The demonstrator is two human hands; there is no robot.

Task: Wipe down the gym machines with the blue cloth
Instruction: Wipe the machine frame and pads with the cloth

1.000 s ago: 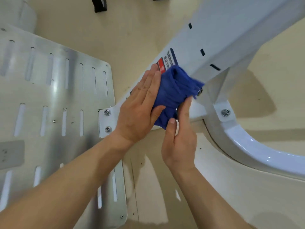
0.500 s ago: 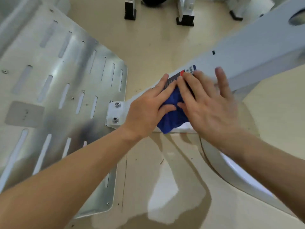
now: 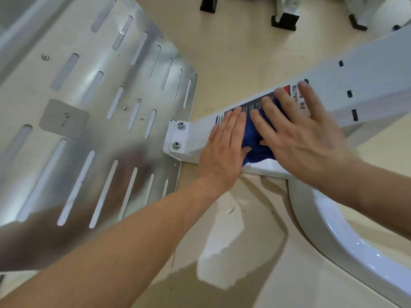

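Left hand (image 3: 224, 150), right hand (image 3: 298, 134) press flat on cloth (image 3: 259, 150).

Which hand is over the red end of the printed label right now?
The right hand, fingers spread across the label's red end up the beam; the left hand lies flat at its dark end, nearer the bolted bracket.

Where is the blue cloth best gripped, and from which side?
Probably the bunched near edge of the blue cloth, pinched from the person's side: it bulges free there, while the left hand and right hand press the rest flat on the beam.
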